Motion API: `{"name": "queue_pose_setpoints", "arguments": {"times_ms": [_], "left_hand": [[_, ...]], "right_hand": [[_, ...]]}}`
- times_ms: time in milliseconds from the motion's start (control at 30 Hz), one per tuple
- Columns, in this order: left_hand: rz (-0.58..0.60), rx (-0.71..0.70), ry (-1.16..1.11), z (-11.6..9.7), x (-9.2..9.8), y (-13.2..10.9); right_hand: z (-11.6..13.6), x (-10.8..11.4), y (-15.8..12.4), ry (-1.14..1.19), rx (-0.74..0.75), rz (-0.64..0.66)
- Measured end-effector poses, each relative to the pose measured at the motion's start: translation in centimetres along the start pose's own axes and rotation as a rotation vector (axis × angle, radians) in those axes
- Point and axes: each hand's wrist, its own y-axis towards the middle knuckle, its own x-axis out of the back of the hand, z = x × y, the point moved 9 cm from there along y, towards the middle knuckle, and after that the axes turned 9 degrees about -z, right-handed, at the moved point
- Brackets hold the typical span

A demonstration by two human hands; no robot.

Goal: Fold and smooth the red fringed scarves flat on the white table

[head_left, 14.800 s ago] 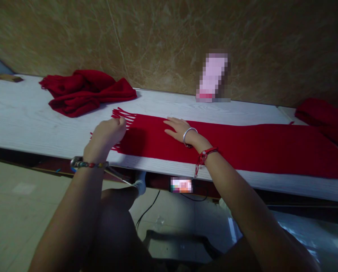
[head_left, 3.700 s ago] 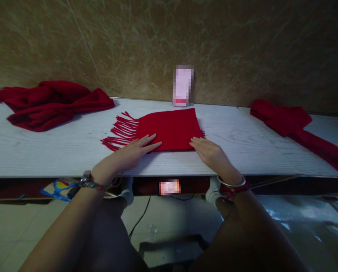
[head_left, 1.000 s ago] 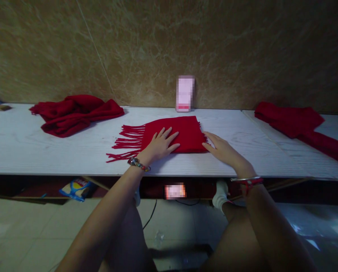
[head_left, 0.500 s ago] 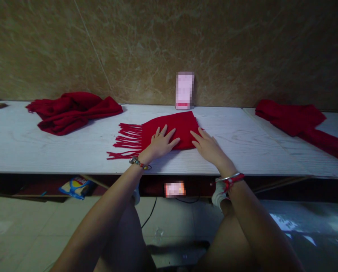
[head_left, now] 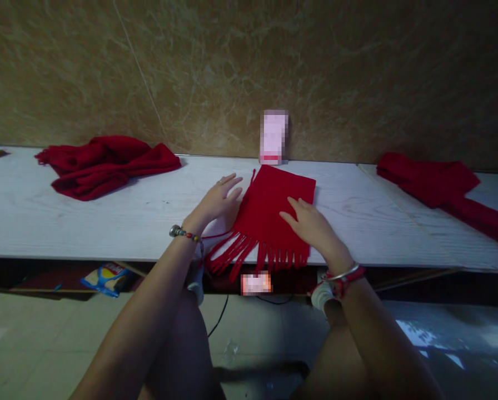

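Note:
A folded red scarf point(head_left: 274, 205) lies flat on the white wood-grain table point(head_left: 119, 228) in front of me. Its fringe points toward me and hangs over the front edge. My right hand point(head_left: 309, 225) rests on the scarf's right side, fingers spread. Just left of the scarf is my left hand point(head_left: 219, 200), fingers extended and holding nothing; whether it touches the cloth I cannot tell. Loose fringe strands run beneath my left wrist.
A crumpled red scarf point(head_left: 111, 166) lies at left, and another red scarf point(head_left: 432, 180) at right. A pixelated upright pink object point(head_left: 274, 136) leans on the marbled wall point(head_left: 215, 66). Below the tabletop are a blue snack bag point(head_left: 107, 279) and a small blurred packet point(head_left: 255, 283).
The folded scarf has turned, so its fringe swung from the left side to the front edge. My left hand came off the cloth and shifted left; my right hand stays at its right side.

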Motion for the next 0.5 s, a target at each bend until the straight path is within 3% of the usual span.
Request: {"name": "queue_pose_setpoints", "arguments": {"times_ms": [100,167,300,400,500], "left_hand": [[0.187,-0.108,0.019,0.2,-3.0,-0.7],[0.237,-0.179,0.061,-0.5,-3.8,-1.3],[0.162,-0.205,0.179,-1.2,-2.2,-1.3],[0.258,-0.197,0.221,-1.3,-1.8,-1.7],[0.334,-0.180,0.264,-1.5,-1.7,-2.2]], "right_hand": [[0.5,-1.8,0.2,-0.003,0.055,0.049],[0.5,-2.5,0.7,0.037,0.091,0.087],[0.8,-3.3,1.9,0.125,0.210,0.154],[1.3,-3.4,2.2,0.141,0.291,0.193],[1.5,-2.3,2.2,0.065,0.262,0.130]]}}
